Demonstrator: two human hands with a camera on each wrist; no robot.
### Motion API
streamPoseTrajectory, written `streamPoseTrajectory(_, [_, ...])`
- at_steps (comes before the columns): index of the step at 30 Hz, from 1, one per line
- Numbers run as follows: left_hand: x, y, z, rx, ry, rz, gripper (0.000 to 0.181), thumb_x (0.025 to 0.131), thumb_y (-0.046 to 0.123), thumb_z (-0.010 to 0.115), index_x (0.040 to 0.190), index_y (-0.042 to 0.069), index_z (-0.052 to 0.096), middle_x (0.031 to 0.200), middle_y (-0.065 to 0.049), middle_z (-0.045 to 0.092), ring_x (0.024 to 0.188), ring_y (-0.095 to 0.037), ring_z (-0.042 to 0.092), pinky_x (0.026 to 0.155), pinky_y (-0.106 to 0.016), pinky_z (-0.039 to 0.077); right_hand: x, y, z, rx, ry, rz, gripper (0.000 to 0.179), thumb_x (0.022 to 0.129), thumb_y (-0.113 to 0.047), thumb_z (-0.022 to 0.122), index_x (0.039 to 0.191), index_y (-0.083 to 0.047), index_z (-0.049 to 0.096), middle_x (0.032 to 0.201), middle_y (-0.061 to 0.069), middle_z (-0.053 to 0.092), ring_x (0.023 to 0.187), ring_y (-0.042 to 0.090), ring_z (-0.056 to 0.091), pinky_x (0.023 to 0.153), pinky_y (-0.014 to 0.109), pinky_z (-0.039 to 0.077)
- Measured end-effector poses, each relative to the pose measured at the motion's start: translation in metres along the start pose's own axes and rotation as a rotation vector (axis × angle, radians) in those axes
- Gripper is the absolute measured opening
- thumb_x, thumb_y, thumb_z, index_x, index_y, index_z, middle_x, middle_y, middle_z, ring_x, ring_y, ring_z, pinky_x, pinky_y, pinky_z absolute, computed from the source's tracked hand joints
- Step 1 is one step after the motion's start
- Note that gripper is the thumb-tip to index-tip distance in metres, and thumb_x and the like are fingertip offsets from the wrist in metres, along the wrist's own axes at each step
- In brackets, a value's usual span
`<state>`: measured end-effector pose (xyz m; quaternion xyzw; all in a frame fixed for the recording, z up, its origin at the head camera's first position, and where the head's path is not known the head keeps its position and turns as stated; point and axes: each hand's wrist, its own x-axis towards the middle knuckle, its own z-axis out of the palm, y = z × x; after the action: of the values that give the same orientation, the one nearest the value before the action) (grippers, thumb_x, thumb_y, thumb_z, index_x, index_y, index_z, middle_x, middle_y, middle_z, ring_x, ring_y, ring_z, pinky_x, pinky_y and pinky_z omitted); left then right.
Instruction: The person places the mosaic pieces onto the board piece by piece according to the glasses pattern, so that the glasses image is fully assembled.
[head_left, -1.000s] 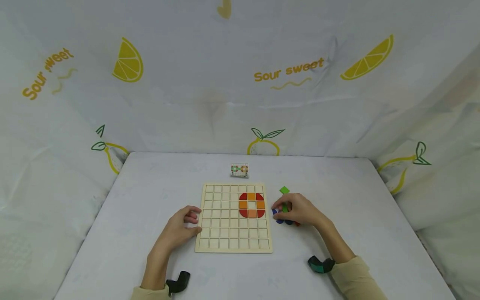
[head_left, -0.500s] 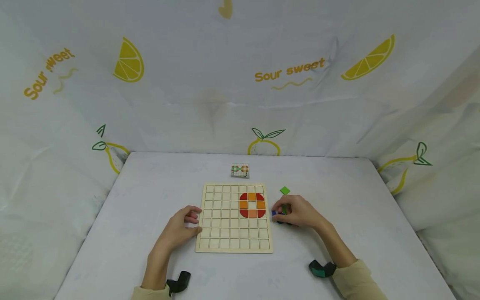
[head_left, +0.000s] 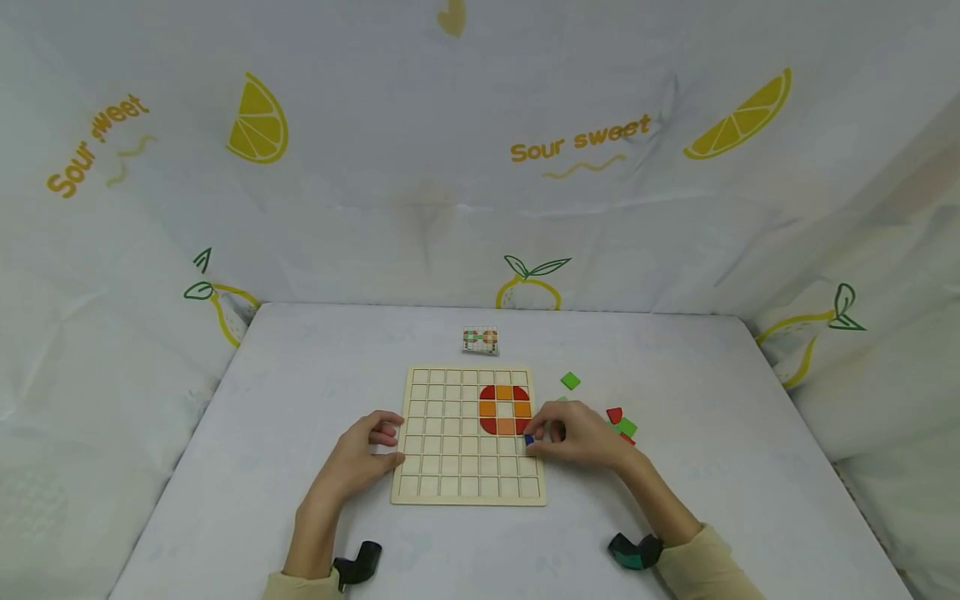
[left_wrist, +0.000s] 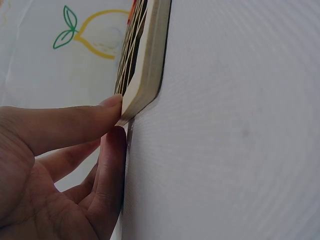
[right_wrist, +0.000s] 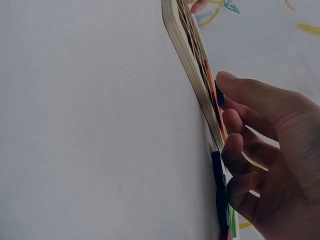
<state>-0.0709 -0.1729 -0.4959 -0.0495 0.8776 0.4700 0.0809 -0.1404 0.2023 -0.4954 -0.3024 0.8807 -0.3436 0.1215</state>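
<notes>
A pale wooden grid board (head_left: 450, 467) lies on the table, with red quarter-round tiles and orange square tiles (head_left: 504, 392) set in a ring in its upper right cells. My left hand (head_left: 360, 458) rests at its left edge, thumb and index fingertips touching the rim some way apart. In the left wrist view the thumb (left_wrist: 75, 125) lies against the board's side. Over the right edge my right hand (head_left: 577, 433) pinches a small dark blue tile (right_wrist: 219, 93) between thumb and index finger, just below the ring; the other fingers are bent.
Right of the board lie a green square tile (head_left: 571, 381), another green tile (head_left: 627, 427) and red tiles (head_left: 615, 414). Blue tiles (right_wrist: 220, 185) lie under the right hand. A small pattern card (head_left: 480, 340) stands behind the board.
My right hand has moved from the loose tiles left onto the board's right edge with a blue tile, uncovering red and green tiles behind it. The left hand has stayed put.
</notes>
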Motion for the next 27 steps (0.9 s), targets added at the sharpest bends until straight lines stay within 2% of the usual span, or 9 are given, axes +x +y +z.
streamPoseTrajectory(16, [0.000,-0.001,-0.001,0.011,-0.013,-0.002,0.049,0.085,-0.001,0.086,0.131,0.008,0.070,0.116,-0.009,0.070,0.108,-0.021,0.070,0.093,-0.039,0.055,0.000,-0.010,0.005,-0.065,-0.008,0.025,0.021,0.089,-0.033,0.090,0.103,-0.021,0.081,0.084,-0.016,0.068,0.069,-0.003,0.052,0.065,0.019,0.046])
streamPoseTrajectory(27, [0.001,-0.001,-0.002,0.017,-0.019,0.004,0.050,0.084,0.000,0.087,0.131,0.008,0.070,0.116,-0.008,0.070,0.107,-0.019,0.069,0.092,-0.038,0.055,-0.001,-0.014,0.003,-0.050,-0.016,0.045,0.016,0.091,-0.028,0.089,0.103,-0.020,0.082,0.084,-0.015,0.073,0.068,-0.002,0.053,0.064,0.018,0.045])
